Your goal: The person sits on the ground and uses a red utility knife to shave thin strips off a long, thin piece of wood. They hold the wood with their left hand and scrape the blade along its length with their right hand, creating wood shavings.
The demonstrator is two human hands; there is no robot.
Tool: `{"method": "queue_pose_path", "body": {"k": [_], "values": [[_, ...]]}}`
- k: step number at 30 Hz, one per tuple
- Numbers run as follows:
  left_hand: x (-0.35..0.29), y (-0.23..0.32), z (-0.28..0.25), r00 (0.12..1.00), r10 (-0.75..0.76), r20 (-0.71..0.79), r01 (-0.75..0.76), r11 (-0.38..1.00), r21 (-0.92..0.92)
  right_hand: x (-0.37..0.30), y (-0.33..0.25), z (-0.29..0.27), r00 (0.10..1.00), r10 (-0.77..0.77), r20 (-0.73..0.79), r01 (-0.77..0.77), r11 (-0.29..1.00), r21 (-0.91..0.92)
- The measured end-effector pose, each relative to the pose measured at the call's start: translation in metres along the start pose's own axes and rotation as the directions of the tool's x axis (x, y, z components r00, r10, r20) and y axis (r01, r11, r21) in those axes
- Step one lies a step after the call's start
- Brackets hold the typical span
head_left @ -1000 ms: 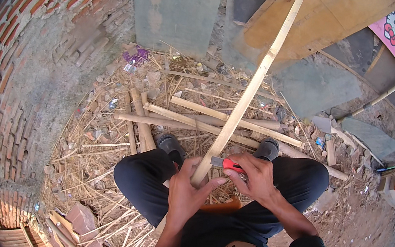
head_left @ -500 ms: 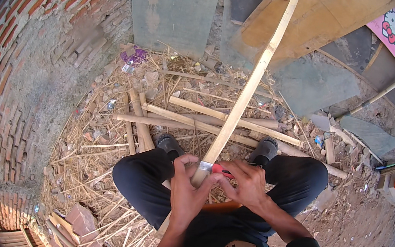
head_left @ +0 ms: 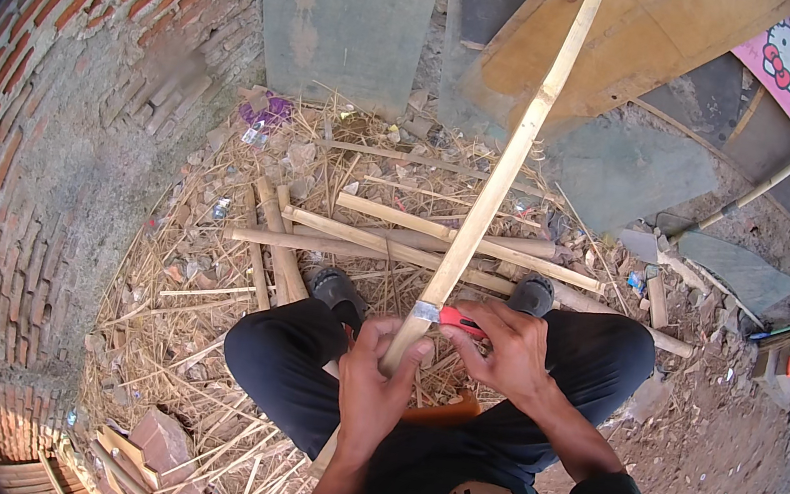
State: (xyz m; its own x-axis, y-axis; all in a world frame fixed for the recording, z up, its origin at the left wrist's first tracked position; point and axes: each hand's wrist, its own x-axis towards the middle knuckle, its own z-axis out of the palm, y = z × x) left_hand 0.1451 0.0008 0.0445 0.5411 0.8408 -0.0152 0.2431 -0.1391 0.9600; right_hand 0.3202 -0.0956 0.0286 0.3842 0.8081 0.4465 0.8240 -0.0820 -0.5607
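Note:
A long split bamboo strip [head_left: 496, 186] slants from my lap up toward the far boards. My left hand [head_left: 376, 371] is closed around its near part, thumb on one side and fingers on the other. In my right hand [head_left: 507, 349] is a utility knife [head_left: 461, 322] with a red and black handle. Its short metal blade [head_left: 426, 310] lies across the strip, just beyond my left fingertips. The strip's near end passes under my left wrist and is partly hidden.
Several bamboo pieces [head_left: 395, 247] lie crossed beyond my shoes, over straw and shavings [head_left: 193, 320]. A brick wall [head_left: 14, 193] curves along the left. Boards [head_left: 345, 28] lean at the back, beside a pink panel [head_left: 788, 70]. Broken bricks [head_left: 169, 453] lie at the lower left.
My right hand and the knife have moved a little away from me along the strip, parting from my left thumb. My left hand keeps its hold with small finger shifts.

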Motion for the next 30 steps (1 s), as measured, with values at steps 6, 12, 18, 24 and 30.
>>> {"method": "queue_pose_path", "body": {"k": [6,12,18,24,30], "values": [[-0.011,-0.001,-0.006,0.995,-0.081,0.054,0.080,0.997,0.023,0.023,0.029,-0.012,0.992,0.064,-0.105,-0.063,0.998,0.013],[-0.020,-0.013,-0.009,0.997,-0.052,0.055,0.052,0.999,0.002,0.037,0.037,-0.031,0.995,0.097,0.009,-0.097,0.995,-0.008],[-0.029,-0.015,-0.017,0.986,-0.135,0.093,0.135,0.991,0.010,0.054,0.053,-0.039,0.994,0.087,-0.061,-0.091,0.994,-0.064],[-0.045,-0.024,-0.027,0.981,-0.164,0.105,0.166,0.986,-0.013,0.083,0.073,-0.061,0.971,0.230,-0.060,-0.236,0.962,-0.137],[-0.051,-0.027,-0.032,0.970,-0.222,0.104,0.226,0.973,-0.034,0.095,0.088,-0.059,0.979,0.197,-0.057,-0.204,0.964,-0.168]]}}
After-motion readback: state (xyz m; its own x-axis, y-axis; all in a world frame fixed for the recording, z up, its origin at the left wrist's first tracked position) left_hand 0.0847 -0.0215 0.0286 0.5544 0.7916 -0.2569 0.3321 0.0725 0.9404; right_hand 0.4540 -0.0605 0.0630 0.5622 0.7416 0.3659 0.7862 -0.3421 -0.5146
